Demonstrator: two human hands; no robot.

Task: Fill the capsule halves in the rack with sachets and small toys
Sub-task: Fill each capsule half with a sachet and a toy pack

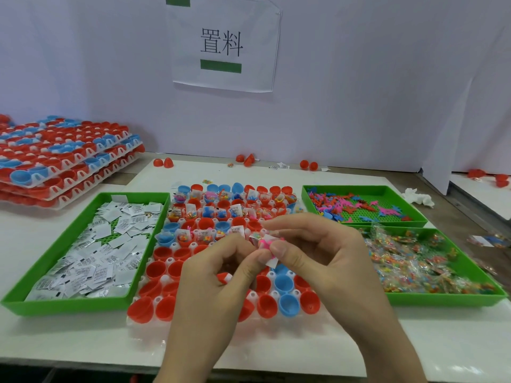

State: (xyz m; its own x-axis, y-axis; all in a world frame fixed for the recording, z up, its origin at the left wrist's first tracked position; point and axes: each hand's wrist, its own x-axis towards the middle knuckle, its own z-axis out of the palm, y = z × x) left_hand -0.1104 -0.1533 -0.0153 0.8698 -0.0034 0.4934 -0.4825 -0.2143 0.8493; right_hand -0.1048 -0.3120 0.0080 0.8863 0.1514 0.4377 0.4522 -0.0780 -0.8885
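A white rack (143, 322) of red and blue capsule halves lies in the middle of the table. Its far rows hold sachets and small toys; the near rows are bare cups. Both hands meet above the rack's middle. My right hand (312, 255) pinches a small bundle (266, 244) of a pink toy, a white sachet and a clear candy packet. My left hand (218, 272) has its fingers curled and touches the same bundle from the left.
A green tray of white sachets (91, 250) sits left of the rack. On the right stand a green tray of flat pink, red and blue toys (359, 205) and one of candy packets (420, 261). Stacked filled racks (60, 156) lie far left. Loose red capsules dot the back edge.
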